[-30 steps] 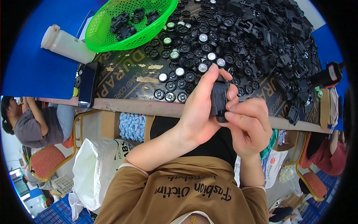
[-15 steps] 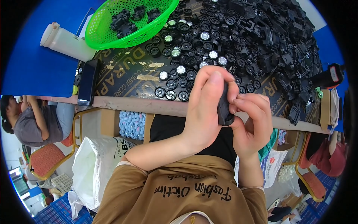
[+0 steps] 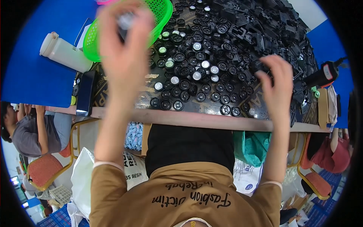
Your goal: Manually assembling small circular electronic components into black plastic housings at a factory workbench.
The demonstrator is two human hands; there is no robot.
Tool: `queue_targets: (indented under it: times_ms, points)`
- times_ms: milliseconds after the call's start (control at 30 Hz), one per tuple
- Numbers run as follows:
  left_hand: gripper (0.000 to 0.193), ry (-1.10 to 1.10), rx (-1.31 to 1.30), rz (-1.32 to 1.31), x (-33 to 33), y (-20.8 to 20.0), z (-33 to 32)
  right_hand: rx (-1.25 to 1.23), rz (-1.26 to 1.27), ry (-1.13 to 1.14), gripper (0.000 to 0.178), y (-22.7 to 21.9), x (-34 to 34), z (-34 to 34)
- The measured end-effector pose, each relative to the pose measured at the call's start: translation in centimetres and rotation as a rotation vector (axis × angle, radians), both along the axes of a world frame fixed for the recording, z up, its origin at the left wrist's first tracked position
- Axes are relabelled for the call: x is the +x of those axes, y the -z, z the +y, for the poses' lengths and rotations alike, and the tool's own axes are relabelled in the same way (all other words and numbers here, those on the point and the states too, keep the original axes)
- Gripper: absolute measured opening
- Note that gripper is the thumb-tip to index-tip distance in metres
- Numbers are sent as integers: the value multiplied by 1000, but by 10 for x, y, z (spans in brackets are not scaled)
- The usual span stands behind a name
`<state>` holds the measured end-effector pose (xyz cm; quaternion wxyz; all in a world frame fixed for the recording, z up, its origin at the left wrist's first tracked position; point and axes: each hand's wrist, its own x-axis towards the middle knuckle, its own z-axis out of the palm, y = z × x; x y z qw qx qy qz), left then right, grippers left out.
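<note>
My left hand [image 3: 126,41] is raised over the green plastic basket [image 3: 90,49], blurred by motion. Between its thumb and fingers is a small black part with a silvery disc [image 3: 125,20]; its exact form is smeared. My right hand [image 3: 278,73] reaches to the near side of a heap of black plastic chassis parts [image 3: 280,36], thumb and fingers apart around dark pieces. Whether it touches any of them is unclear. Small black wheels [image 3: 185,84], some with silver faces, lie spread on the table between my hands. My left hand and wrist hide much of the basket.
A white bottle [image 3: 62,53] and a dark phone [image 3: 86,92] lie left of the wheels. At the right is a black and orange handheld tool [image 3: 321,75] with a cord. The table's front edge [image 3: 189,118] runs before me. Seated people are at both sides.
My hands were together in front of me around a black part. They have separated: the left went up and left over the basket, the right went up and right to the heap.
</note>
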<state>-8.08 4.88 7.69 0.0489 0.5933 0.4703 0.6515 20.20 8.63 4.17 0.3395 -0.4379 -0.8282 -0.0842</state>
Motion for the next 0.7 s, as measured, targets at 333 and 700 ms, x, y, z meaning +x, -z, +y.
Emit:
queue_targets:
  times_ms: [333, 700]
  points:
    - [31, 35, -110, 478, -14, 5, 2, -51, -25, 142, 49, 0, 46, 44]
    - [37, 865, -606, -746, 76, 81, -54, -409, 437, -477, 20, 24, -39, -59]
